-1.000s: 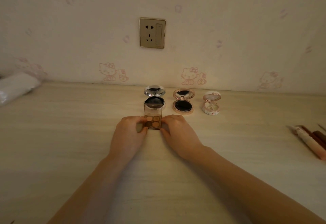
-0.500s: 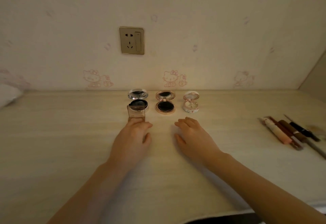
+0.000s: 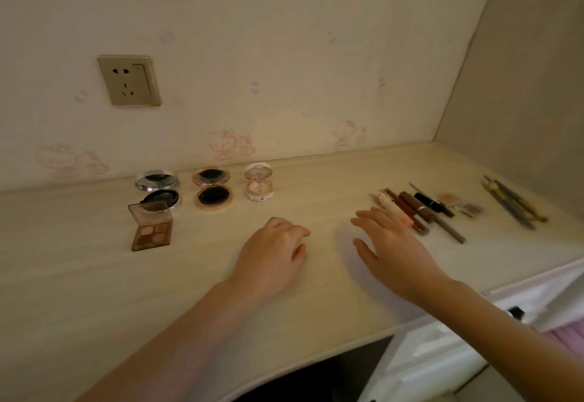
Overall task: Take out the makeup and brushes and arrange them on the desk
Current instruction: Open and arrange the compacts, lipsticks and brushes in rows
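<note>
A small brown eyeshadow palette (image 3: 151, 231) stands open on the desk at the left, its clear lid up. Behind it, in a row, are three open compacts: a silver one (image 3: 158, 191), a rose-gold one (image 3: 213, 191) and a white one (image 3: 258, 184). To the right lie several lipsticks and pencils (image 3: 410, 208), two small pans (image 3: 458, 204) and several brushes (image 3: 512, 202). My left hand (image 3: 271, 259) rests on the desk with loosely curled fingers, holding nothing. My right hand (image 3: 387, 243) hovers with straight fingers, its tips next to the lipsticks.
The pale wooden desk (image 3: 79, 275) meets a wall with a socket (image 3: 128, 80) at the back and a side wall on the right. White drawers (image 3: 442, 348) stand under the desk's right end. The desk's front edge runs just below my forearms.
Both hands have left the palette, which now stands alone at the left. My view has swung right; my right hand has reached toward the lipsticks.
</note>
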`<action>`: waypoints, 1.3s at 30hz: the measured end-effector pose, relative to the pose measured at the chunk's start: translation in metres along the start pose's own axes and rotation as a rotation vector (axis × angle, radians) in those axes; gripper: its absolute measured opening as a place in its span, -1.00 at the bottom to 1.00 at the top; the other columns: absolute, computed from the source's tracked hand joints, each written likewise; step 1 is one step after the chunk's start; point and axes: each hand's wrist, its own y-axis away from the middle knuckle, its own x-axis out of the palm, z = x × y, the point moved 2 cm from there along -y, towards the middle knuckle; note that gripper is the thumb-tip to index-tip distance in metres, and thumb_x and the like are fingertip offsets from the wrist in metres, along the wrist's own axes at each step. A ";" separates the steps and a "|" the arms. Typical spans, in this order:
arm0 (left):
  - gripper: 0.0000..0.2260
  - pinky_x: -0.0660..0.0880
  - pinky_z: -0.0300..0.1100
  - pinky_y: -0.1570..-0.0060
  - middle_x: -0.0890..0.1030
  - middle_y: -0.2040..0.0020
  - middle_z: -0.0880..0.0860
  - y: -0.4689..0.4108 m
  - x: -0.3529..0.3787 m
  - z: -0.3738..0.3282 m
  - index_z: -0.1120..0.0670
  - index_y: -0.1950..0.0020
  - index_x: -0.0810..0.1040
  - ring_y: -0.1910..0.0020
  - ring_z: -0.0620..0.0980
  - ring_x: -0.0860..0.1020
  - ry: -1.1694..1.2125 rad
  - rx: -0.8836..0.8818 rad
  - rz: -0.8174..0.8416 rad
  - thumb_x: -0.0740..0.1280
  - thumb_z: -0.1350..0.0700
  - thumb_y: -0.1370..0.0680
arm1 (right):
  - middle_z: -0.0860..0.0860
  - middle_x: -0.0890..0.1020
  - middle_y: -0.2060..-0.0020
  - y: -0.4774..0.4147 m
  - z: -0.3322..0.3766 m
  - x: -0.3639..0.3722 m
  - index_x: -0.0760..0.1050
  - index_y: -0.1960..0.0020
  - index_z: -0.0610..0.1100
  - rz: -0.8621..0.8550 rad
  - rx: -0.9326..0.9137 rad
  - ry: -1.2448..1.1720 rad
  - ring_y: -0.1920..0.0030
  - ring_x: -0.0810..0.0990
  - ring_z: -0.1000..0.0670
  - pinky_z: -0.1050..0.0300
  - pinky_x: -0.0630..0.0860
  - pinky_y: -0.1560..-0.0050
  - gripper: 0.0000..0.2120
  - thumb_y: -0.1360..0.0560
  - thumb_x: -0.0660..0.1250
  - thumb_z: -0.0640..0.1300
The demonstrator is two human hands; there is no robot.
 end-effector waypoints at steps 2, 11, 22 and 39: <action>-0.71 0.38 -0.19 -0.18 0.57 -0.19 -0.03 -0.015 0.011 -0.019 0.00 -0.28 0.54 -0.27 -0.11 0.39 0.032 0.040 0.016 0.25 0.09 -0.57 | 0.04 0.37 -0.41 0.005 -0.021 -0.009 0.35 -0.41 -0.02 -0.021 0.025 0.035 -0.46 0.23 0.03 0.10 0.20 -0.42 -0.59 -0.59 0.18 0.03; -0.77 0.47 -0.02 -0.09 0.61 -0.09 0.04 -0.096 0.064 -0.099 0.02 -0.17 0.60 -0.21 0.01 0.44 0.154 0.157 0.135 0.25 0.12 -0.56 | -0.01 0.51 -0.25 0.010 -0.123 -0.037 0.50 -0.25 -0.09 -0.069 0.199 0.045 -0.28 0.42 -0.08 0.06 0.36 -0.27 -0.72 -0.56 0.23 -0.09; -0.75 0.55 0.03 -0.02 0.54 -0.16 0.09 -0.187 0.139 -0.150 0.02 -0.22 0.57 -0.05 0.08 0.51 0.290 0.013 0.222 0.24 0.06 -0.57 | -0.12 0.55 -0.20 -0.017 -0.220 -0.034 0.49 -0.26 -0.17 -0.011 0.432 0.046 -0.18 0.49 -0.11 0.07 0.41 -0.12 -0.70 -0.58 0.18 -0.12; -0.69 0.38 -0.04 -0.17 0.57 -0.07 0.12 -0.241 0.185 -0.169 0.16 -0.11 0.59 -0.28 0.16 0.25 0.186 -0.053 0.427 0.28 -0.06 -0.59 | -0.10 0.66 0.18 -0.051 -0.249 -0.011 0.62 0.07 -0.16 -0.026 0.626 -0.138 0.15 0.60 -0.07 0.02 0.56 0.10 -0.69 -0.58 0.21 0.01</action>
